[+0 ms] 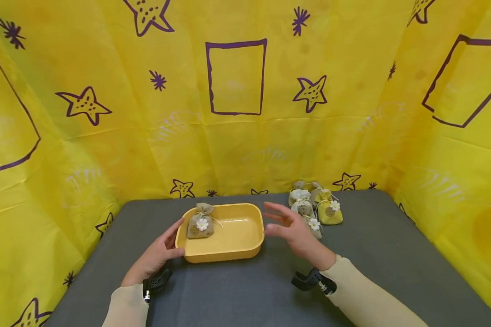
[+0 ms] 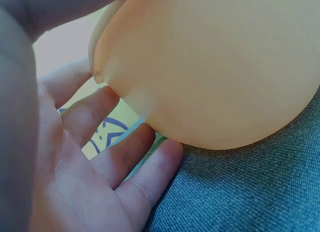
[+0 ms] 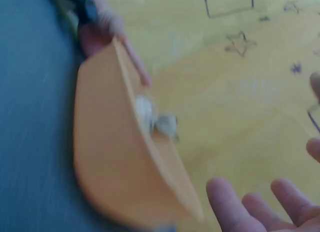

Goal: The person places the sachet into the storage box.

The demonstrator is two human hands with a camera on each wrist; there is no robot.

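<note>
A yellow tray (image 1: pixel 225 255), rounded at the corners, stands on the grey table. My left hand (image 1: pixel 159 250) holds its left end, thumb at the near corner and fingers along the outer wall; in the left wrist view the fingertips (image 2: pixel 167 149) touch that wall. Inside the tray's left part lies a small grey-beige drawstring pouch (image 1: pixel 200 225) with a white flower. My right hand (image 1: pixel 292 231) hovers by the tray's right end with fingers spread, holding nothing. The right wrist view is blurred but shows the tray (image 3: pixel 110 142) and the right fingers (image 3: pixel 225 202) apart from it.
Behind my right hand, several small pouches lie in a cluster, among them a yellow pouch (image 1: pixel 330 214) and a grey pouch (image 1: pixel 304 210), with white flowers and cords. A yellow patterned cloth (image 1: pixel 237 150) rises around the back and sides of the grey table (image 1: pixel 229 295).
</note>
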